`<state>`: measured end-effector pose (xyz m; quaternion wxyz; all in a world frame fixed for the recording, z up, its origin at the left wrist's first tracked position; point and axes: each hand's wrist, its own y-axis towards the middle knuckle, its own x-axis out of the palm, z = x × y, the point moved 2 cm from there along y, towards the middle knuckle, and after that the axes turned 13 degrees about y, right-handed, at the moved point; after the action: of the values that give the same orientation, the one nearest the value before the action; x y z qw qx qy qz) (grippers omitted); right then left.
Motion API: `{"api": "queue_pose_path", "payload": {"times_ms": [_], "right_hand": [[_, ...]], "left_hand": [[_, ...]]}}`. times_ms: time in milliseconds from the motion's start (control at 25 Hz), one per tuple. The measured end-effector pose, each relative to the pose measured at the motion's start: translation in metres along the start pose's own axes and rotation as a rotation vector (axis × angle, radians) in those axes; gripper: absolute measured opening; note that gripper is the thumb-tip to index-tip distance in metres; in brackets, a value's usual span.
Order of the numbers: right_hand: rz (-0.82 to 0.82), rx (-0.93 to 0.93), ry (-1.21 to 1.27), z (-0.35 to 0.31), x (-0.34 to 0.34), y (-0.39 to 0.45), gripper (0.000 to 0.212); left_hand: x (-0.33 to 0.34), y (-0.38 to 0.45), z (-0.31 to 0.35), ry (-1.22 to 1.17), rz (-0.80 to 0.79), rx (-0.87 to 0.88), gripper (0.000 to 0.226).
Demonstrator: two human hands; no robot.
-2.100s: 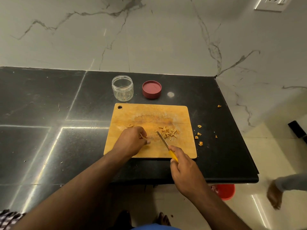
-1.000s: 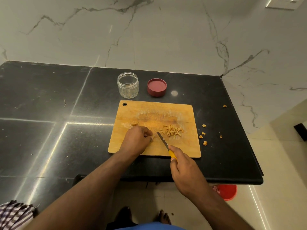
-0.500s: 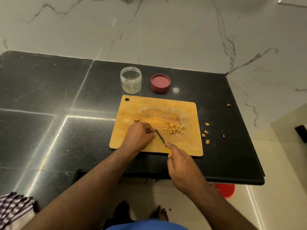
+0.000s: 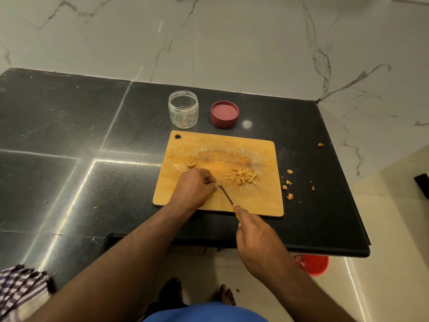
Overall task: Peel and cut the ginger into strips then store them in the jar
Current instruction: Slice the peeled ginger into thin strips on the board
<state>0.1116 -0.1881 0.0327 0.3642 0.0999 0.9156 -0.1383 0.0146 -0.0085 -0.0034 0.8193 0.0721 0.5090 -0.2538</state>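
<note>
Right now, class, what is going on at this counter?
A person is cutting ginger on a wooden cutting board. The right hand grips a yellow-handled knife, its blade angled toward the left hand, whose curled fingers bear down on the board; whatever they hold is hidden. A pile of cut strips lies right of the blade. Behind the board the open jar holds almost nothing, its red lid beside it. Peel scraps dot the counter.

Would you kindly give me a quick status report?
Left hand curled at blade tip, right hand gripping knife. Strips piled on board. Jar open, unobstructed.
</note>
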Motion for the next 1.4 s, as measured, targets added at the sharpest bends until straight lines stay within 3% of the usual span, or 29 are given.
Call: {"api": "queue_pose_path", "payload": {"times_ms": [160,600,960,1400], "right_hand": [[0.068,0.004,0.040,-0.001,-0.008,-0.003,0.050],[0.005,-0.013,0.068,-0.007,0.001,0.012,0.049],[-0.055,-0.045,-0.077,-0.008,0.006,0.016,0.053],[0.067,-0.009,-0.007,-0.002,-0.007,0.003,0.051]], "left_hand": [[0.001,-0.003,-0.003,-0.023,0.000,0.004,0.018],[0.001,-0.004,-0.004,-0.034,-0.007,-0.010,0.012],[0.000,-0.002,-0.001,-0.006,0.015,-0.006,0.009],[0.000,-0.003,-0.005,0.000,0.016,0.014,0.014]]}}
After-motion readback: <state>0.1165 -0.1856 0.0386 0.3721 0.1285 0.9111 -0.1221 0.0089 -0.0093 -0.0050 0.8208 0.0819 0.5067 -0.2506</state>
